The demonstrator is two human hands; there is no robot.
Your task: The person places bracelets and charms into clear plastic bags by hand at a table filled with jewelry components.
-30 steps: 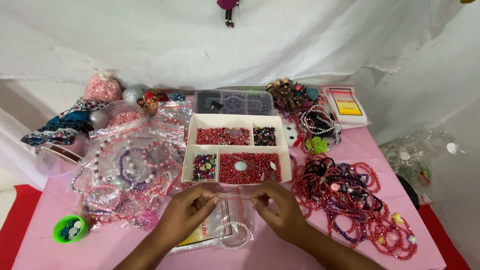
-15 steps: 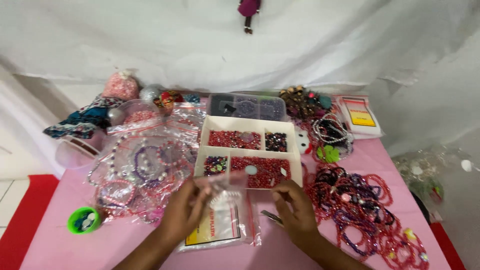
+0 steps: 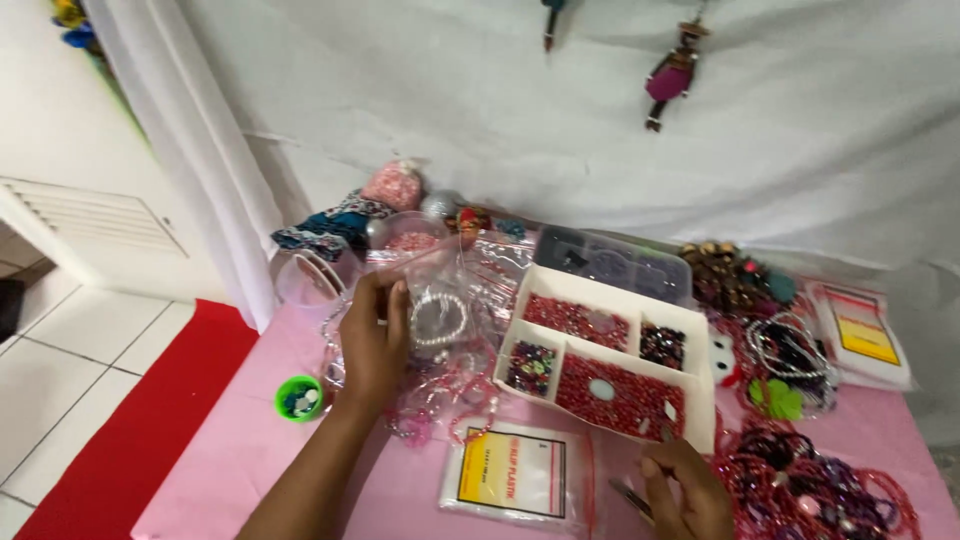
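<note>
Clear bag (image 3: 440, 300) upright, mouth upward

Bead tray (image 3: 700, 330): white, compartmented, red beads.
Green cup (image 3: 298, 398): table's left edge.
Bracelets (image 3: 810, 490): heaped at right.
Doll (image 3: 668, 78): hanging on white cloth.

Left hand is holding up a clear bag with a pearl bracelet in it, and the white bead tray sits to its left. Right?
Not quite. In the head view the left hand does hold up the clear bag with the pearl bracelet inside, but the white bead tray sits to its right, not its left.
</note>
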